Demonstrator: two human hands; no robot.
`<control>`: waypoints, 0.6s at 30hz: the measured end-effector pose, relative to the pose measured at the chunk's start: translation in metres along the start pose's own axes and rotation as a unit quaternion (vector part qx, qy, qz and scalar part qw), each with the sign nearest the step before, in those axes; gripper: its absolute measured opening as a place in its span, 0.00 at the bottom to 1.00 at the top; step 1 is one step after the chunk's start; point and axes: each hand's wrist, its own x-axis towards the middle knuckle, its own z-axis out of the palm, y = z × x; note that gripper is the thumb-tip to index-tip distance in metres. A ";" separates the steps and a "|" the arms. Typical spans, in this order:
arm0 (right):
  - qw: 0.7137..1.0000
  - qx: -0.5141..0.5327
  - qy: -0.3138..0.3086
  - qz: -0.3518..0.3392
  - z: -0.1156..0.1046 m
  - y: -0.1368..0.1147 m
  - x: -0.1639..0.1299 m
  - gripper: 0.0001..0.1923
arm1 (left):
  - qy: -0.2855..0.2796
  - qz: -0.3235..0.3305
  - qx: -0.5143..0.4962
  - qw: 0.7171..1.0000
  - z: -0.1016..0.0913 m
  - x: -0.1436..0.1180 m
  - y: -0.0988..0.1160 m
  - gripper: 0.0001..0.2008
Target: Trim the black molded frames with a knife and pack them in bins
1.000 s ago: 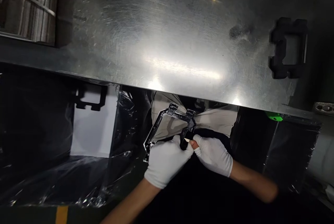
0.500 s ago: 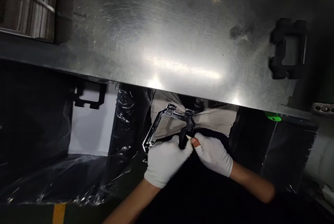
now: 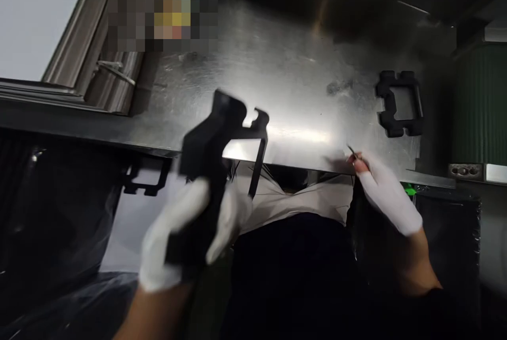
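My left hand, in a white glove, grips a thick black frame part with an open middle and notched ends. The part is tilted up over the table's front edge, and both it and the glove are blurred. My right hand, gloved with the thumb tip bare, pinches a small thin pointed blade near the front edge of the metal table. Another black frame part lies flat on the table at the right, beyond my right hand.
Stacked boards stand on the table at the left. Below the edge, a similar black frame is on a white sheet beside dark plastic. A bright green item sits under the right edge, near a green ribbed object.
My left hand has raised the black frame part up and left, turning its plain side into view. My right hand has drawn away to the right with the blade. The view has shifted.
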 end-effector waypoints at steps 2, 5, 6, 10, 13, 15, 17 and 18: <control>0.996 -0.068 0.062 -0.020 0.005 -0.015 0.032 0.14 | -0.055 0.028 -0.021 0.998 0.011 0.036 0.008 0.32; 0.982 -0.166 0.037 -0.088 0.028 -0.039 0.062 0.14 | -0.114 0.031 -0.041 0.992 0.019 0.079 0.006 0.32; 0.972 -0.202 0.017 -0.118 0.038 -0.047 0.066 0.17 | -0.120 0.023 -0.044 0.992 0.020 0.088 0.003 0.32; 0.938 -0.290 -0.052 -0.185 0.073 -0.069 0.060 0.22 | -0.122 -0.002 -0.038 0.992 0.019 0.099 -0.006 0.33; 0.935 -0.288 -0.080 -0.190 0.085 -0.073 0.055 0.22 | -0.110 -0.006 -0.023 0.994 0.020 0.098 -0.008 0.32; 0.937 -0.284 -0.084 -0.186 0.086 -0.073 0.056 0.22 | -0.105 -0.009 -0.013 0.994 0.021 0.097 -0.007 0.31; 0.939 -0.284 -0.083 -0.174 0.082 -0.073 0.060 0.21 | -0.102 -0.013 -0.008 0.995 0.022 0.097 -0.007 0.32; 0.939 -0.286 -0.084 -0.170 0.079 -0.074 0.062 0.21 | -0.100 -0.017 -0.007 0.995 0.022 0.098 -0.007 0.32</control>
